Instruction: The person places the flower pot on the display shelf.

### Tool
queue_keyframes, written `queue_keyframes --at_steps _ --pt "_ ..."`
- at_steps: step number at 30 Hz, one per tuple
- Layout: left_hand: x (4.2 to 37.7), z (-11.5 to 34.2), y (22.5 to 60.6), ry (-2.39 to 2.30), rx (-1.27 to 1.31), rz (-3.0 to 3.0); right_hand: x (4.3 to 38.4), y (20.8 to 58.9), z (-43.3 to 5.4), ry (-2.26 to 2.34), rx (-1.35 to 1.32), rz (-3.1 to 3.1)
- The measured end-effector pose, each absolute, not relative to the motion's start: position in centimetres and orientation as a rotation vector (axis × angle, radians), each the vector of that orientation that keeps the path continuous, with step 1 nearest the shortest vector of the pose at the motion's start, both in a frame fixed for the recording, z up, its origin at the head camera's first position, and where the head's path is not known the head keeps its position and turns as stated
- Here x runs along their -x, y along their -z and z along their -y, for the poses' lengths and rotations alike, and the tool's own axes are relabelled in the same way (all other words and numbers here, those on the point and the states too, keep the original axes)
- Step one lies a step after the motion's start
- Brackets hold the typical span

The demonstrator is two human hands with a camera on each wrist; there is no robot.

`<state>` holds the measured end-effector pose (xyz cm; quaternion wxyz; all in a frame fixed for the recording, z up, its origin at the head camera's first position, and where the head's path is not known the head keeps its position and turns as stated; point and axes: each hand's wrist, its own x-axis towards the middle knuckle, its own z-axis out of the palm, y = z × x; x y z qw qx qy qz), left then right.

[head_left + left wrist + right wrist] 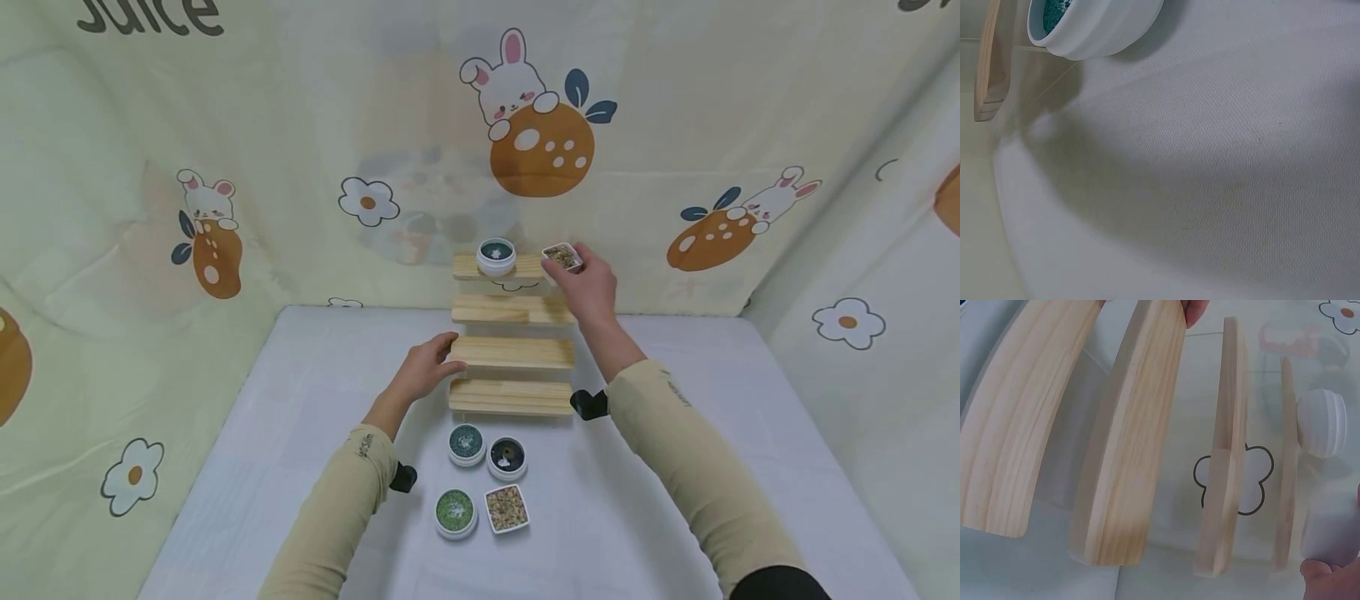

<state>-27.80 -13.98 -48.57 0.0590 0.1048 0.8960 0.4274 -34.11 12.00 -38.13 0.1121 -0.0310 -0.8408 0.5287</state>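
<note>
In the head view my right hand point(588, 287) grips a small white square pot point(562, 257) filled with tan gravel, at the right end of the top tier. The thumb and white pot side point(1330, 531) also show in the right wrist view; whether it touches the board is unclear. My left hand point(423, 367) holds the left end of a lower tier of the wooden step shelf point(512, 353), thumb in front and fingers behind. A white round pot with dark green contents point(496, 257) stands on the top tier. The left wrist view does not show the left hand.
In front of the shelf stand a round pot with teal contents point(467, 444), a round pot with dark contents point(507, 458), a round pot with green contents point(455, 512) and a square gravel pot point(507, 509). A printed curtain point(420, 108) hangs behind the white table point(300, 467).
</note>
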Motion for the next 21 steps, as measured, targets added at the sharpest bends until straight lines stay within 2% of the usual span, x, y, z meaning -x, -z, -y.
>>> queue_keyframes --at_steps 21 --pt "28.0 14.0 48.8 -1.298 -0.317 -2.723 36.4 38.5 -10.5 -1.393 0.044 2.547"
